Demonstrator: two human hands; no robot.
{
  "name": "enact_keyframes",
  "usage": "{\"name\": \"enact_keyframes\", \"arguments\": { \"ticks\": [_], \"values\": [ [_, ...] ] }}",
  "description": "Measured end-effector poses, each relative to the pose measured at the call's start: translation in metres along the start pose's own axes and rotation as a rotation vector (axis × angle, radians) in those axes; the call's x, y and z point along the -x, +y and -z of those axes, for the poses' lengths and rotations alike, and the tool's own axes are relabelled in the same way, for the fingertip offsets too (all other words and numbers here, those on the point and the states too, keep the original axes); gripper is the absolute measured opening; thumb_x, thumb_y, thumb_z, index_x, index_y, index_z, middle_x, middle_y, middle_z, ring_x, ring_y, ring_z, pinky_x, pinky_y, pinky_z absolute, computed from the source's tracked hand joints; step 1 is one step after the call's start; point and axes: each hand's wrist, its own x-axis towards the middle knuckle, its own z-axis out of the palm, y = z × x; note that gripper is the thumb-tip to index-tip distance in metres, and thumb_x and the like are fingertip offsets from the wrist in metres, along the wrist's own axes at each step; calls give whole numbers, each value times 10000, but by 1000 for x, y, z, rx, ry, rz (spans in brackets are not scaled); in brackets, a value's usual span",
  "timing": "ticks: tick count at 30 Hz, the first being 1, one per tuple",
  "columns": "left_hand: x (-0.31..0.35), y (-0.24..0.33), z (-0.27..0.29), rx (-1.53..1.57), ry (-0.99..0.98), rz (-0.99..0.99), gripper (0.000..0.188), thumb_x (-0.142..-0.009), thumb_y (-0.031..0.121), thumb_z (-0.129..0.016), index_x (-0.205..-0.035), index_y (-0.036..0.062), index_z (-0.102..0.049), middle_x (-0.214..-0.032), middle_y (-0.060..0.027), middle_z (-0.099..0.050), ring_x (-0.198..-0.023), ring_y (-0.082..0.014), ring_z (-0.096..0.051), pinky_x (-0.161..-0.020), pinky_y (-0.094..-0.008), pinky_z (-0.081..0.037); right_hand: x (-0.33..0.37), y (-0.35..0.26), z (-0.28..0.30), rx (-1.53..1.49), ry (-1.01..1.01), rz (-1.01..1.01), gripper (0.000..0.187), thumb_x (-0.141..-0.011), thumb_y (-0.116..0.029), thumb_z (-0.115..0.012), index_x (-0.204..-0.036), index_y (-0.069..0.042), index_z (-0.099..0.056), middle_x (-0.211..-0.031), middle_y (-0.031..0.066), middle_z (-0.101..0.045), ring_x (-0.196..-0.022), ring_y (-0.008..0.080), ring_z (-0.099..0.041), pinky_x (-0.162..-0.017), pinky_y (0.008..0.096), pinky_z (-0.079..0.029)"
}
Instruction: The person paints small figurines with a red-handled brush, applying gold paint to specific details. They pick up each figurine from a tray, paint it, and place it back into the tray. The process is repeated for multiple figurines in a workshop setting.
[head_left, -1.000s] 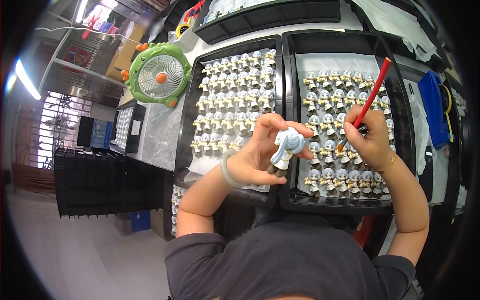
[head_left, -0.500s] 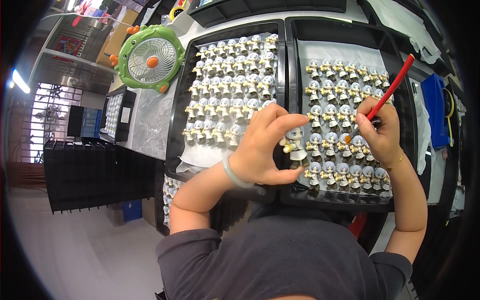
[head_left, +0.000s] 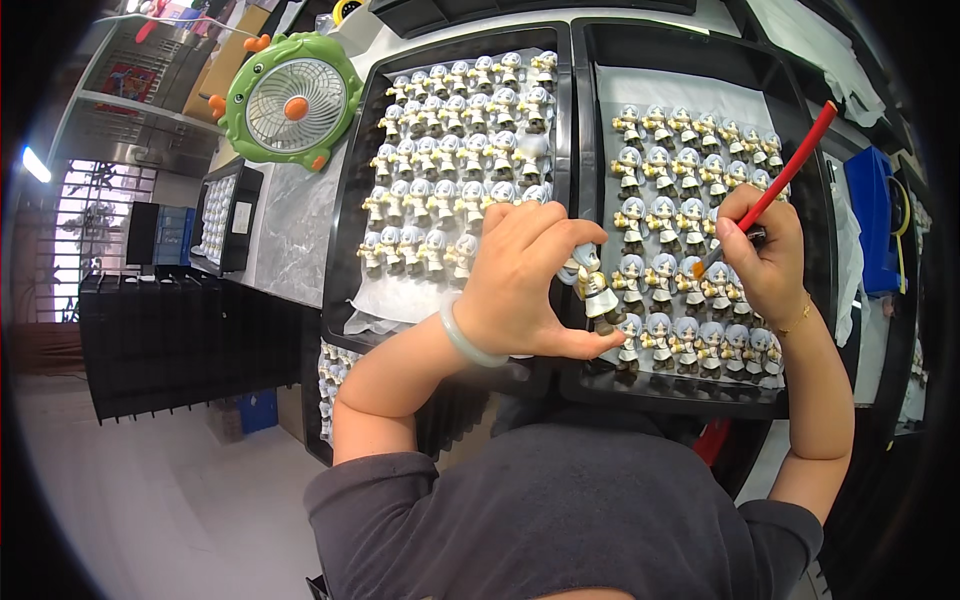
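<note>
Between the thumb and fingers of my left hand (head_left: 530,285) is a small figurine (head_left: 594,284) with pale blue-grey hair, a white outfit and dark feet. It is over the divide between two black trays. A paintbrush (head_left: 780,185) with a red handle and orange-brown tip is gripped in my right hand (head_left: 762,250), above the right tray (head_left: 680,395); its tip is apart from the held figurine. Similar figurines (head_left: 660,217) stand in rows there on white paper. The left tray (head_left: 345,270) holds more rows, partly hidden behind my left hand.
A green animal-shaped fan (head_left: 290,102) stands at the far left of the marbled table (head_left: 285,235). Beyond it lies a smaller black tray (head_left: 245,225) of figurines. A blue bin (head_left: 872,225) is at the right. Black crates (head_left: 190,345) stand lower left, and another black tray (head_left: 530,12) lies at the back.
The held figurine has turned and tilted within my left hand's fingers. My right hand keeps the brush in nearly the same place. The whole view has shifted slightly.
</note>
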Motion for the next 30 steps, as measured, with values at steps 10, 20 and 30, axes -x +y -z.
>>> {"name": "enact_keyframes", "arguments": {
  "ticks": [10, 20, 30],
  "values": [
    [1, -2, 1, -11, -56, 11, 594, -461, 447, -727, -873, 52, -560, -714, -51, -481, -652, -211, -456, -648, -301, -287, 0, 0, 0, 7, -13, 7, 96, -715, -53, -517, -640, -2, -487, -557, 40, -471, -515, 124, -450, -515, 251, -352],
    [9, -61, 37, 246, -85, 402, 587, -577, 185, -702, -1090, 42, -455, -930, -94, -512, -892, -208, -489, -817, -302, -371, 2, -4, 1, 5, -16, 34, 104, -714, -55, -520, -633, -4, -479, -546, 41, -472, -490, 118, -444, -484, 243, -339],
    [65, -67, 14, -112, -332, 130, 550, -544, 180, -676, -1056, 105, -491, -1037, -61, -489, -984, -265, -412, -889, -388, -270, 4, -13, -1, -28, -46, 73, 94, -717, -35, -516, -637, -9, -474, -537, 38, -486, -470, 109, -473, -453, 235, -360]
  ]
}}
